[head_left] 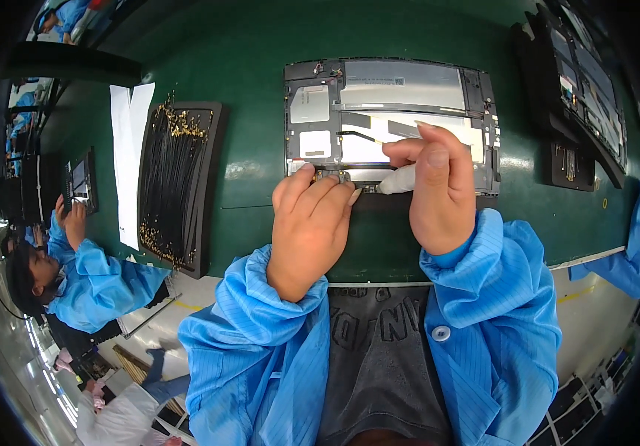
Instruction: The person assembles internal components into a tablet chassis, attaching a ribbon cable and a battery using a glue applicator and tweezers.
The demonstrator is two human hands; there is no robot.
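Table (249, 97): green.
Device (402, 93): laid on it, insides exposed, beneath both hands.
Tray (214, 156): set left of the device, filled with black cables (175, 178).
Left hand (309, 230): loosely open, rested on the device's near edge.
Right hand (443, 201): curled above the device; any grip cannot be told.
Black strip (357, 134): seen near it.

Head fisheye | above bench (253, 149) | facing down | near fingers (318, 196)

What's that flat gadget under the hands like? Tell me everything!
The gadget is wide, roughly rectangular and opened: dark frame, shiny silvery panels that look like metal, tiny parts along the edges. It lies flat over the green table. The left hand touches its near edge; the right hand hides some of it.
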